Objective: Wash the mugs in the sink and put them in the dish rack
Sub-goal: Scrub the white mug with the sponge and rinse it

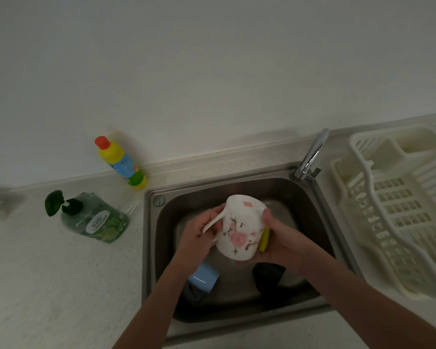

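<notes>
A white mug with pink flowers (239,227) is held bottom up over the steel sink (151,248). My left hand (199,235) grips it by the handle. My right hand (278,238) presses a yellow sponge (264,239) against the mug's right side. Below, a blue mug (203,277) lies on the sink floor, partly hidden by my left forearm. A dark mug (268,275) lies beside it under my right wrist. The white plastic dish rack (398,210) stands to the right of the sink.
A chrome tap (312,154) rises at the sink's back right corner. On the counter left of the sink stand a green soap pump bottle (96,217) and a yellow bottle with a red cap (122,162). A wall runs behind the counter.
</notes>
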Action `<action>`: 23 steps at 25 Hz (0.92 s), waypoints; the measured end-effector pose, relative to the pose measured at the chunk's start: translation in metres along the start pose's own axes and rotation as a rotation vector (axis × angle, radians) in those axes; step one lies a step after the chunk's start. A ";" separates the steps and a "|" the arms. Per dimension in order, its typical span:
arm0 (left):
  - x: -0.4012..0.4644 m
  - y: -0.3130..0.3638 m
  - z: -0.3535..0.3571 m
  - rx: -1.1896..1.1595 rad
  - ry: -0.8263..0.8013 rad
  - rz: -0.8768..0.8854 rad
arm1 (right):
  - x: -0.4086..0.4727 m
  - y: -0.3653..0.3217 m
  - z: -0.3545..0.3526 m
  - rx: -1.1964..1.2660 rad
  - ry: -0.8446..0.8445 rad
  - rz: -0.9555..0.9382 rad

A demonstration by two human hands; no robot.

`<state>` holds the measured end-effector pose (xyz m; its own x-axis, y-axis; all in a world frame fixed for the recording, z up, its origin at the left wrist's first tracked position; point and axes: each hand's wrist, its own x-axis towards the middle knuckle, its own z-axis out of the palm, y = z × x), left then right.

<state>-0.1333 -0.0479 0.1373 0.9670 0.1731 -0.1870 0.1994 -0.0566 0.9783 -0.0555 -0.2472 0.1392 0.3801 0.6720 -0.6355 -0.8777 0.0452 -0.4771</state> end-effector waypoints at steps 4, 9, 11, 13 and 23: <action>0.007 0.011 0.006 0.259 -0.057 0.276 | -0.005 0.001 -0.007 0.186 -0.101 0.117; 0.001 0.014 0.016 0.466 0.019 0.138 | -0.014 -0.003 -0.030 -0.040 -0.248 -0.057; -0.007 0.021 0.023 0.377 0.061 -0.044 | -0.020 -0.012 -0.031 -0.251 -0.292 -0.105; -0.012 0.023 0.029 0.343 0.086 -0.173 | -0.025 -0.017 -0.026 -0.515 -0.244 -0.126; -0.037 0.023 0.044 -0.555 -0.071 -0.399 | -0.043 -0.036 -0.026 -1.400 -0.138 -0.567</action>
<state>-0.1579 -0.0985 0.1624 0.8483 0.0099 -0.5295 0.4501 0.5132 0.7308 -0.0327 -0.2970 0.1678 0.4633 0.8728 -0.1533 0.3771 -0.3508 -0.8572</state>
